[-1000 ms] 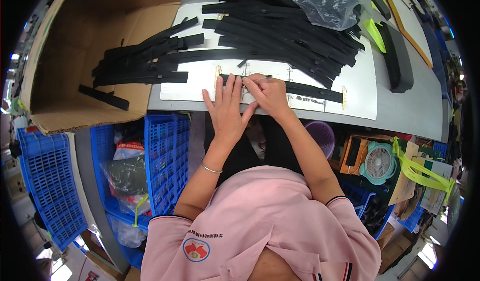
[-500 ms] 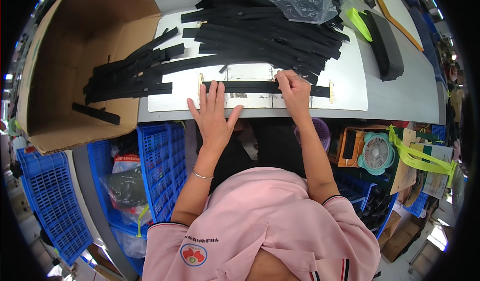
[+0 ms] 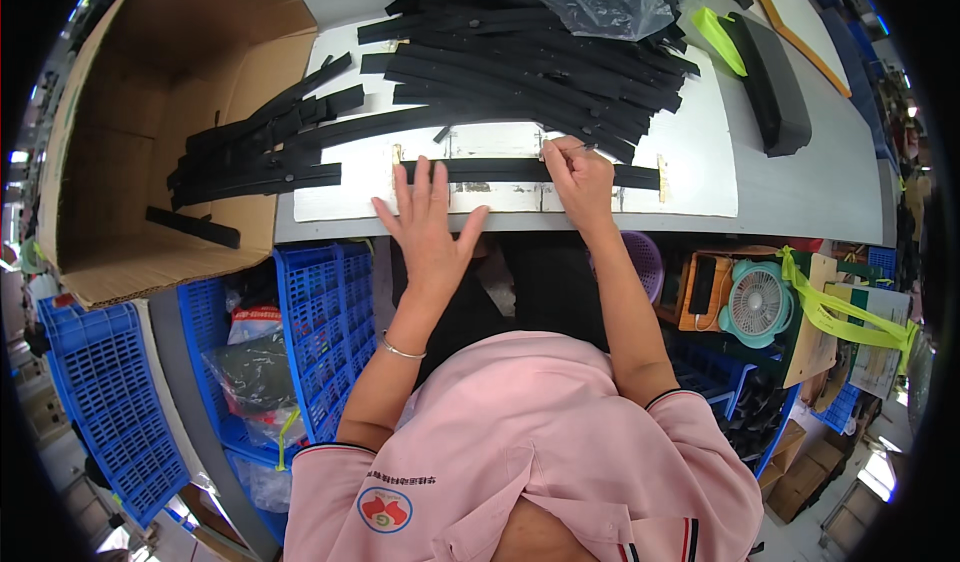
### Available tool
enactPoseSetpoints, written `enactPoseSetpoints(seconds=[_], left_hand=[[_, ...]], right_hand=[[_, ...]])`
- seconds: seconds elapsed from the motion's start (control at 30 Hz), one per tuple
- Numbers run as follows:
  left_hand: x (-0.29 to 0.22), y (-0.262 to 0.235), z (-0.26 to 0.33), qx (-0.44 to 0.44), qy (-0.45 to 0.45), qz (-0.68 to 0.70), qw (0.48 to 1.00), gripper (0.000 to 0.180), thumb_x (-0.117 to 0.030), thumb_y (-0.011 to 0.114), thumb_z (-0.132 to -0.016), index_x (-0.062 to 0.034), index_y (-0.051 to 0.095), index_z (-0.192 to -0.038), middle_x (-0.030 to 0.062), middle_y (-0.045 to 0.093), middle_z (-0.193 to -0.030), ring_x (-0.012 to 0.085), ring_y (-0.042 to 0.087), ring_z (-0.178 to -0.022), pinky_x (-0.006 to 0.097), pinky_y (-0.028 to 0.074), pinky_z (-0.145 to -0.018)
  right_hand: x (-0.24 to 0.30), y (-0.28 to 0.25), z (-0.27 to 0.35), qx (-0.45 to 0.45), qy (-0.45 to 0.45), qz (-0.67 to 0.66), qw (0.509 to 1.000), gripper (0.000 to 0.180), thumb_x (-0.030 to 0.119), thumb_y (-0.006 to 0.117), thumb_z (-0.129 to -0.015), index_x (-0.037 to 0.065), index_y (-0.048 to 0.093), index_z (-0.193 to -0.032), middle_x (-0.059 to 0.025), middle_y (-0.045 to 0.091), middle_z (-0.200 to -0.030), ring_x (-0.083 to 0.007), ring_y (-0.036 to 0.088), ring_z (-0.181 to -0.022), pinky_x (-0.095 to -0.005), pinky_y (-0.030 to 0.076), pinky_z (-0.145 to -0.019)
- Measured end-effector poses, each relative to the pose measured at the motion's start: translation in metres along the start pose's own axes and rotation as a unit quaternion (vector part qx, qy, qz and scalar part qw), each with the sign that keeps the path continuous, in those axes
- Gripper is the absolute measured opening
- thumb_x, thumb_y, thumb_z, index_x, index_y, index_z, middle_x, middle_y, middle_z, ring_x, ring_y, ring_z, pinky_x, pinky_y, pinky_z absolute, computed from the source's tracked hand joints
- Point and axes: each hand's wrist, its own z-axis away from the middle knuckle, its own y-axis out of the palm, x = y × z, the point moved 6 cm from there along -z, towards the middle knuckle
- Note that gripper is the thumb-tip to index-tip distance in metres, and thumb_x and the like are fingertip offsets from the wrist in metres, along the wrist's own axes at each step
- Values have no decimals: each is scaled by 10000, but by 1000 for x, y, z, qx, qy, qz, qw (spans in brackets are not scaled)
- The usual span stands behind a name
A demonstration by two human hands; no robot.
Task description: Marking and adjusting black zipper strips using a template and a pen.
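A long black fabric strip (image 3: 490, 170) lies straight across the white board (image 3: 695, 177), between two yellowish marks. My left hand (image 3: 430, 227) rests spread, its fingertips on the strip's left part. Farther right, my right hand (image 3: 585, 187) is closed in a pinch around a slim pen (image 3: 589, 147), mostly hidden by the fingers. That hand rests over the strip, near a dark line drawn on the board; the pen's tip cannot be seen. Behind both hands a heap of similar black strips (image 3: 500, 77) covers the board's far part.
An open cardboard box (image 3: 110, 202) stands at the left, with more black strips (image 3: 250, 167) reaching into it. Clear plastic film (image 3: 610, 2) covers the heap's far side. A black block (image 3: 765, 87) lies at right. Below the table edge are blue crates (image 3: 325, 342) and a small fan (image 3: 757, 304).
My right hand has shifted very slightly left along the strip, with the pen still in it. The left hand stays spread on the strip.
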Motion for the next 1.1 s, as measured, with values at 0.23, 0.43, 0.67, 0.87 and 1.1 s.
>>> enactPoseSetpoints(seconds=[0.23,0.43,0.67,0.87,1.1], left_hand=[[-64,15,-29,-30,75,202,976,377,-203,770,-902,-55,714,-1244,130,639,-1363,329,547,-1309,542,276,-1191],[-65,24,-42,-81,76,227,968,123,-60,779,-832,-35,767,-952,60,711,-1073,274,618,-1058,447,405,-1009],[-64,26,-41,-92,70,225,967,128,-50,796,-807,-49,772,-933,39,709,-1066,266,616,-1058,430,412,-990],[-66,26,-41,-100,75,218,968,131,-53,799,-805,-52,770,-933,41,709,-1075,264,616,-1063,426,414,-993],[-65,27,-40,-79,76,206,972,125,-81,797,-840,-72,782,-963,36,725,-1110,252,630,-1079,404,416,-998]], right_hand=[[1,1,-1,-16,-42,25,999,159,134,723,-943,14,736,-841,-68,735,-761,-203,672,-584,-300,490,-550],[2,0,1,-40,-45,1,998,154,125,724,-943,8,735,-843,-74,732,-756,-206,685,-595,-300,495,-556],[-11,0,5,28,-28,-53,998,185,139,733,-911,12,736,-776,-95,689,-655,-222,651,-569,-330,473,-543],[0,-2,3,9,-85,-27,996,164,118,723,-885,20,740,-756,-88,706,-677,-252,648,-575,-350,484,-552],[-1,-17,6,66,20,-104,992,186,147,705,-927,1,745,-820,-82,722,-722,-187,689,-644,-299,511,-604]])
